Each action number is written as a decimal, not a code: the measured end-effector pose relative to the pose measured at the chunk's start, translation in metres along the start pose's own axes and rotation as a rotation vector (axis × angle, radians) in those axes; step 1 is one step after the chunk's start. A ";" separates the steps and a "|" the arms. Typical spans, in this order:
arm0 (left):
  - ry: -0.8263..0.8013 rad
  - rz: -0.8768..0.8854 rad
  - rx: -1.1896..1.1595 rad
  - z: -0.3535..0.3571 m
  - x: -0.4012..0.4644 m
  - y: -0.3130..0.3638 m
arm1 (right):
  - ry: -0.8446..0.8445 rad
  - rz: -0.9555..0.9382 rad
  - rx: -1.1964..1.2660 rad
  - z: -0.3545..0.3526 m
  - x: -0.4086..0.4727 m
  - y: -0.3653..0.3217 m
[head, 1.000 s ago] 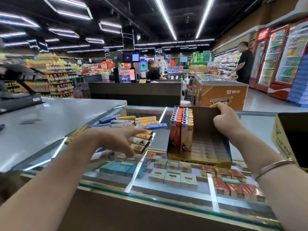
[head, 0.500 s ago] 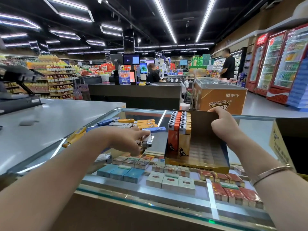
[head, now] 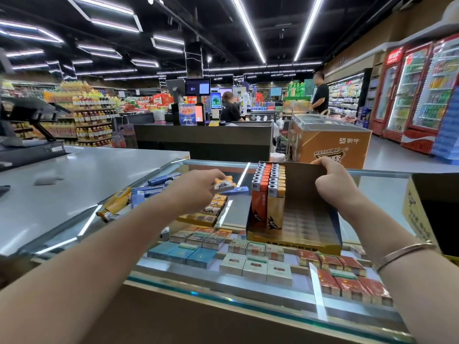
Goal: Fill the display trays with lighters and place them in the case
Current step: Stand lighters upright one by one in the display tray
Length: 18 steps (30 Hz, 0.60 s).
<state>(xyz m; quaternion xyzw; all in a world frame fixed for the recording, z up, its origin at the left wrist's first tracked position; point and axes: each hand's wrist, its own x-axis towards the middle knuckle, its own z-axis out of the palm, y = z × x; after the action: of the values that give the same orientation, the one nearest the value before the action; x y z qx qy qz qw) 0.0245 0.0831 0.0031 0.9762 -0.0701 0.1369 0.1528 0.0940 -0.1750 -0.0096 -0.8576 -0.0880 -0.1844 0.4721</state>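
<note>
Head view: the left hand (head: 196, 188) reaches out over the glass top of the case (head: 159, 234), fingers curled around a yellow lighter (head: 222, 184) that sticks out to the right of the fingertips, lifted above the loose pile. Below and around that hand lie the loose lighters (head: 213, 207), yellow and blue ones scattered flat on the glass, some stacked in a short row toward the near side, others fanned out to the far left by the edge of the grey desk (head: 74, 184).

The right hand (head: 334, 184) is closed on the tall cardboard back flap of the display tray (head: 298, 234), thumb on the near face and fingers folded over the top edge. A thin bracelet (head: 402, 254) circles that wrist. The tray sits on the glass to the right of the pile; its left part holds upright lighters (head: 268, 194) in two columns (orange at the left, yellow beside it), while its right part shows bare slots.

Under the glass, cigarette packs (head: 255, 266) lie in rows, blue at the left, pale in the middle, red at the right. An open cardboard box (head: 419, 214) stands at the far right edge of the case.
</note>
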 end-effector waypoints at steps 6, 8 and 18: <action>-0.404 -0.033 -0.010 -0.019 -0.004 -0.028 | -0.003 -0.001 -0.023 0.000 -0.001 -0.002; -0.543 -0.067 -0.024 -0.014 -0.004 -0.029 | -0.004 0.001 -0.025 -0.001 -0.001 -0.003; -0.681 -0.146 0.190 0.000 0.020 -0.013 | -0.016 -0.001 -0.006 -0.001 -0.002 -0.004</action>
<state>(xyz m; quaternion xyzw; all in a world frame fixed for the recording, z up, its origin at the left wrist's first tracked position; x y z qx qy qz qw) 0.0455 0.0933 0.0055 0.9781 -0.0341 -0.2017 0.0386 0.0904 -0.1740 -0.0070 -0.8604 -0.0915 -0.1779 0.4687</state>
